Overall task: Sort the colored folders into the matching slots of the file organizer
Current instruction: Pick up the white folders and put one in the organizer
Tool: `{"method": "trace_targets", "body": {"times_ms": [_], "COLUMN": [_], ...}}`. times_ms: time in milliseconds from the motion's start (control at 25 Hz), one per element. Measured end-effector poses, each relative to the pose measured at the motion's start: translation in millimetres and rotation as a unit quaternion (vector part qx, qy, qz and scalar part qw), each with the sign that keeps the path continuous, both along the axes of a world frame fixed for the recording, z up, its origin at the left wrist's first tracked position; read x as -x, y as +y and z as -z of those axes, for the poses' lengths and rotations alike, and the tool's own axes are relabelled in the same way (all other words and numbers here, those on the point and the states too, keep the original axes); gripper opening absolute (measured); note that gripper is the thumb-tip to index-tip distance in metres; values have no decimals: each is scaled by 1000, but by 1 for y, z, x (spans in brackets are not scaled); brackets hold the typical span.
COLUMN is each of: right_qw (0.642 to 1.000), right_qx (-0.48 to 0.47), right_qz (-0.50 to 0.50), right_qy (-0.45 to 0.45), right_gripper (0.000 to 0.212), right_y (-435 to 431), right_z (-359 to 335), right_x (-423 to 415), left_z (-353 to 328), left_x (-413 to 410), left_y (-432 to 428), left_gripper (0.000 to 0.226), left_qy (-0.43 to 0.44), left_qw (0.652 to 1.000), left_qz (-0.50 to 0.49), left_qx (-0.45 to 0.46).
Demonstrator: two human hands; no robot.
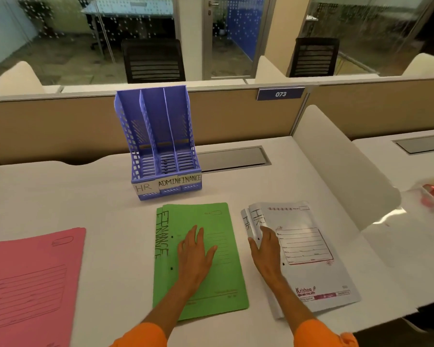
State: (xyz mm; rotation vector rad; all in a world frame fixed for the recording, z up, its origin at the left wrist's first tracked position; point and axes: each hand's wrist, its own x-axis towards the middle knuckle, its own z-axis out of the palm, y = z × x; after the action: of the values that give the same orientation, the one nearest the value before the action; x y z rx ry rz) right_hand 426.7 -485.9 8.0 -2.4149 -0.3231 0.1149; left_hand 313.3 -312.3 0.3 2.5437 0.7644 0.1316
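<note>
Orange sleeves (145,334) at bottom edge, both forearms reaching forward over the table (110,221).

Left grip (194,251): released, palm down, fingers straight and spread, lying flat on the green folders (226,221). Two green folders stacked and slightly offset, "FINANCE" handwritten along each left spine. Stack sits centre, just in front of the file organizer (158,136).

Right grip (266,249): on the left spine edge of the white folders (318,276). Fingers lie on the top cover, thumb along the edge. Whether the thumb hooks under and pinches the folder or only rests there, cannot tell from this angle. Two white folders, offset, "HR" on the spines, printed form panel on the front. They lie just right of the green stack, apart from it.

Pink folders (30,271): stack at far left, well apart from the green, partly cut by the frame edge.

Organizer: blue-violet plastic, upright, three slots. Paper labels across its front read HR, ADMIN, FINANCE, left to right. Stands at the back of the table near the partition.

Partition carries a blue plate (280,94) marked 073. Grey hatch (233,159) set in the table just right of the organizer.
</note>
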Motion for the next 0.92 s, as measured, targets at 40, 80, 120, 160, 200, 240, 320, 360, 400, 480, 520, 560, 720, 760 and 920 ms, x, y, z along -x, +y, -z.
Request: {"method": "trace_targets", "body": {"times_ms": [40,80,120,160,200,240,320,360,400,480,520,560,720,760,920], "right_qw": [1000,1000,999,999,998,997,996,994,993,990,988,987,985,984,984], "right_qx": [-1,-4,-7,-9,-8,-2,16,22,25,30,35,38,36,39,38], "right_qz": [12,25,38,51,64,73,91,102,113,134,141,145,145,143,142], "right_qy": [-1,-1,0,2,5,9,17,22,28,42,47,54,92,94,102], "right_gripper": [47,47,47,47,48,50,52,53,54,57,58,60,64,64,66], "right_y": [-13,-27,-42,-56,-72,-87,-114,-126,-138,-157,-164,-170,-182,-182,-183], "right_z": [-1,-1,0,1,3,4,7,9,12,16,18,21,32,34,37], "right_x": [-6,-12,-18,-23,-28,-33,-41,-44,-47,-52,-53,-53,-50,-48,-47], "left_z": [2,3,5,5,5,5,6,6,7,8,9,10,11,10,1], "left_x": [-7,-14,-21,-27,-34,-40,-50,-54,-59,-67,-70,-72,-79,-82,-102], "left_y": [-11,-22,-33,-43,-55,-65,-84,-93,-102,-117,-123,-129,-149,-152,-161], "left_gripper": [69,69,69,68,68,68,70,71,71,70,69,67,57,52,49], "left_qy": [-2,-3,-4,-4,-3,-4,-6,-6,-4,4,5,4,-15,-24,-6], "left_qw": [1000,999,999,998,997,995,991,989,987,983,981,979,978,980,970], "left_qz": [16,32,47,59,70,80,100,111,121,136,139,142,119,94,-55], "left_qx": [6,14,22,31,43,56,84,96,106,123,134,145,170,175,237]}}
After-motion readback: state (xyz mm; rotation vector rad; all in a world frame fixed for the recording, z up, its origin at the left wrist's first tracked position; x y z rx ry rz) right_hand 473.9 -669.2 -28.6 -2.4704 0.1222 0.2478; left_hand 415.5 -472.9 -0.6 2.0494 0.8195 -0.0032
